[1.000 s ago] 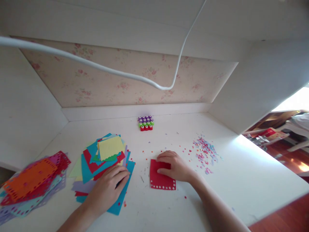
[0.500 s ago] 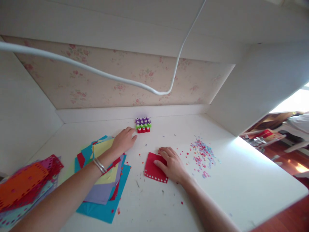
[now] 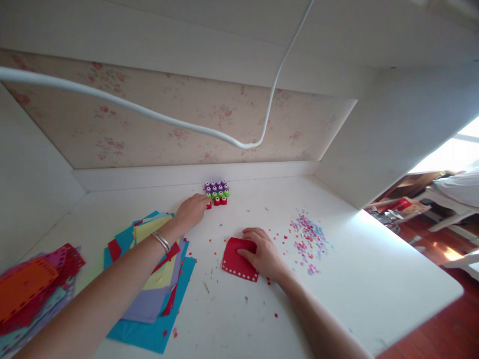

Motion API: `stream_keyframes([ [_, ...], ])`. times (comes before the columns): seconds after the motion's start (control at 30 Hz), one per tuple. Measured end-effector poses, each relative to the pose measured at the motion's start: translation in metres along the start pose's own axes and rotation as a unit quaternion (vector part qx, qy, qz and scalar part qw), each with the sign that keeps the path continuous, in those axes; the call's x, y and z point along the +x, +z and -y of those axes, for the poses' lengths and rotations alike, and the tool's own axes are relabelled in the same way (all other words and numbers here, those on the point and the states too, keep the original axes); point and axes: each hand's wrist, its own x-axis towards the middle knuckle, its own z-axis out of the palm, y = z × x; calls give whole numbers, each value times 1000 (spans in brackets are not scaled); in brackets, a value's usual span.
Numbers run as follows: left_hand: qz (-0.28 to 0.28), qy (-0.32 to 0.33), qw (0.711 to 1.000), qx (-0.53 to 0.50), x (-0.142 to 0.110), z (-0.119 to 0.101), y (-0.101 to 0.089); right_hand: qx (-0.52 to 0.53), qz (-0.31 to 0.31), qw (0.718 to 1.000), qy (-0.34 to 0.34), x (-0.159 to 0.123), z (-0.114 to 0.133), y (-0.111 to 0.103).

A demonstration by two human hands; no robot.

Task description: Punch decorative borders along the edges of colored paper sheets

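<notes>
My left hand reaches far across the white desk. Its curled fingers close on a small red punch at the left corner of a block of purple, green and red craft punches. A silver bracelet rings that wrist. My right hand lies flat with fingers spread on a red paper square whose near edge has a row of punched holes.
A stack of plain coloured paper squares lies under my left forearm. Punched sheets pile at the far left. Confetti scraps litter the right. A white cable hangs overhead. The desk's edge falls away at the right.
My left hand left the paper stack, reached forward to the punch block and now grips its red corner punch. My right hand stays on the red square.
</notes>
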Motion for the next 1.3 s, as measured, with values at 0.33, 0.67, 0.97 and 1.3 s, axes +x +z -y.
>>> stream_keyframes([
  [0.33, 20, 5, 998, -62, -70, -37, -16, 223, 3, 966, 132, -1, 5, 5],
  [0.67, 18, -1, 970, -241, -141, -77, -6, 257, 79, 953, 139, 0, 7, 0],
  [0.97, 2, -40, 953, -300, -144, -65, 12, 246, 84, 954, 149, 0, 8, 1],
  [1.3, 6, -46, 941, -337, -143, -68, 14, 291, 88, 936, 178, 0, 10, -2],
])
